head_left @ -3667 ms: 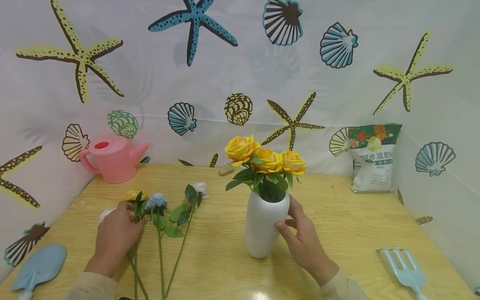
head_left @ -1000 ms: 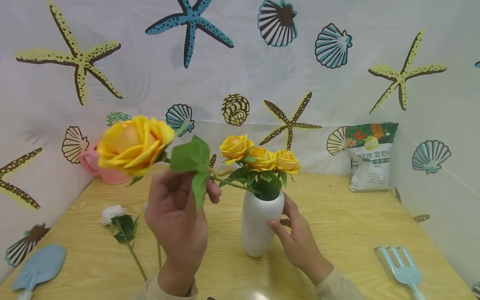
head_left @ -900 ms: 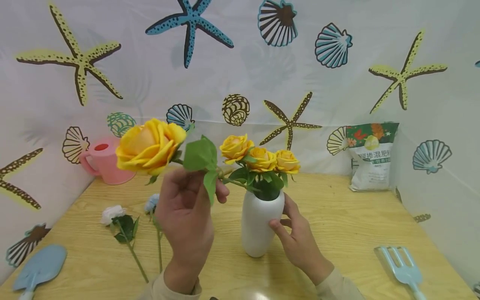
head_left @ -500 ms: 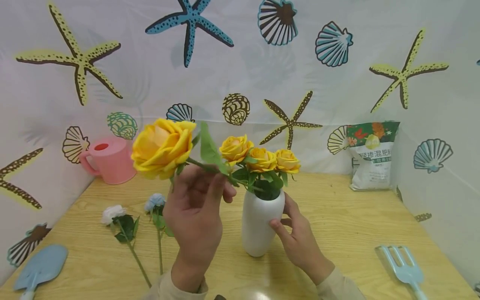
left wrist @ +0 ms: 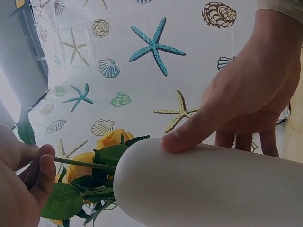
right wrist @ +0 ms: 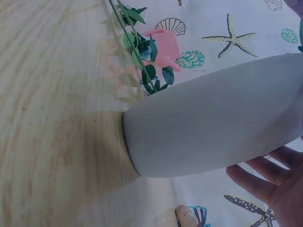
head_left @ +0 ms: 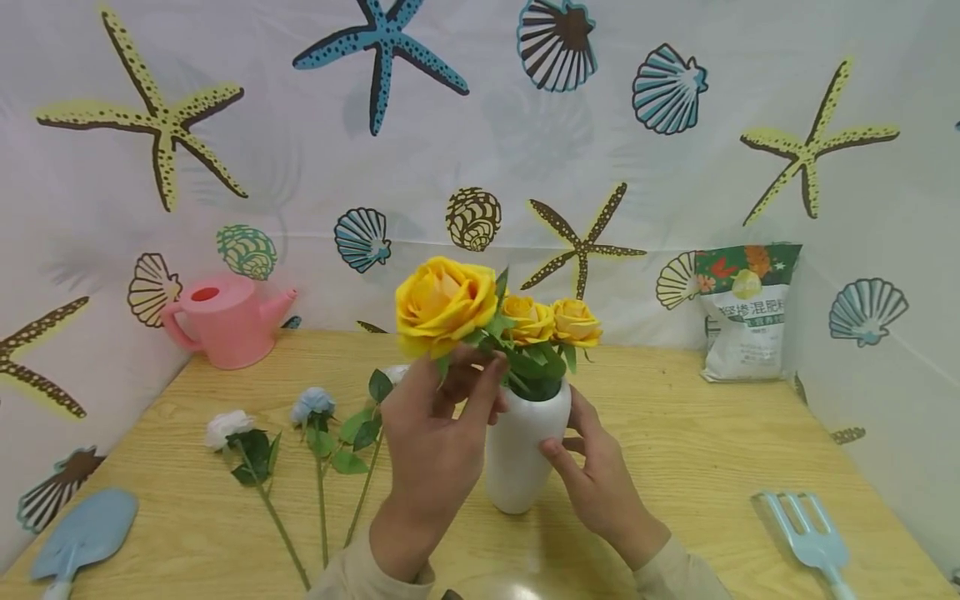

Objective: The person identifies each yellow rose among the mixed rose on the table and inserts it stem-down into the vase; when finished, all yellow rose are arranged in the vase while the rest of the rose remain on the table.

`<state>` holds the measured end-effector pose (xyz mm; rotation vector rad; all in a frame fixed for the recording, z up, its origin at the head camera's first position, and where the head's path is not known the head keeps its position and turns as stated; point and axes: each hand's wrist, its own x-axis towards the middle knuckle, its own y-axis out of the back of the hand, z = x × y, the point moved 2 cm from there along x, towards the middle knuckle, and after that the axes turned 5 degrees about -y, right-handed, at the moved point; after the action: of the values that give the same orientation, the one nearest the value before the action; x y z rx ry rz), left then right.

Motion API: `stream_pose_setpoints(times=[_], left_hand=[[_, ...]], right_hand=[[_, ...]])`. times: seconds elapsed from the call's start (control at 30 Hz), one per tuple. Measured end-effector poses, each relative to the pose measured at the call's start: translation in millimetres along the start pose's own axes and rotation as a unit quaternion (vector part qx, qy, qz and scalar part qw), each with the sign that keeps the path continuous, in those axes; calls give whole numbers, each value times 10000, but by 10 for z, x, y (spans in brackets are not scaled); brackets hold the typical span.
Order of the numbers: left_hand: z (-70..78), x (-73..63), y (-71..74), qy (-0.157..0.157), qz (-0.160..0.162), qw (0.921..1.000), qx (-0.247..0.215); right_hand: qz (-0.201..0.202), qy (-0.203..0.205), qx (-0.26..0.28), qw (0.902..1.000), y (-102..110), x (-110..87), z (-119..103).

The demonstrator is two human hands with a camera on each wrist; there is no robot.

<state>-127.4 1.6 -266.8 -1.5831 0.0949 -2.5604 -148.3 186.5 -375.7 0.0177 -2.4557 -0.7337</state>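
Observation:
My left hand [head_left: 438, 454] pinches the stem of a yellow artificial rose [head_left: 444, 304] just below its bloom. In the left wrist view that green stem [left wrist: 85, 163] runs from the fingertips to the mouth of a white vase [head_left: 521, 458]; how deep it reaches is hidden. Other yellow roses [head_left: 527, 320] stand in the vase, one of them covered by the held bloom in the head view. My right hand [head_left: 603, 487] holds the vase from its right side, thumb in front, and the vase stands upright on the table.
A white rose [head_left: 227, 429], a blue rose [head_left: 312, 404] and a partly hidden white one lie left on the wooden table [head_left: 697, 467]. Around them are a pink watering can [head_left: 232, 325], a blue shovel [head_left: 86, 533], a blue hand fork [head_left: 810, 533] and a fertilizer bag [head_left: 750, 321].
My left hand has lifted the yellow rose from the flowers on the table and carried it right to the vase, its bloom now more upright. The right hand has kept its hold.

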Motion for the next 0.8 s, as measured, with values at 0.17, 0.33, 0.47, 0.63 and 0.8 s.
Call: stream_pose_setpoints(times=[0.17, 0.33, 0.47, 0.63, 0.8], left_hand=[[-13, -21, -37, -196, -85, 9990, 380], [-16, -28, -63, -330, -132, 9957, 857], [-38, -30, -81, -407, -68, 9952, 889], [-20, -13, -70, -526, 192, 9974, 456], [56, 38, -35, -1023, 781, 9916, -155]], right_hand=[[5, -38, -38, 10000, 4, -3, 4], [7, -23, -64, 10000, 1, -2, 12], [17, -17, -49, 10000, 2, -5, 18], [-3, -117, -25, 9999, 3, -8, 14], [-59, -101, 15, 9999, 8, -4, 5]])
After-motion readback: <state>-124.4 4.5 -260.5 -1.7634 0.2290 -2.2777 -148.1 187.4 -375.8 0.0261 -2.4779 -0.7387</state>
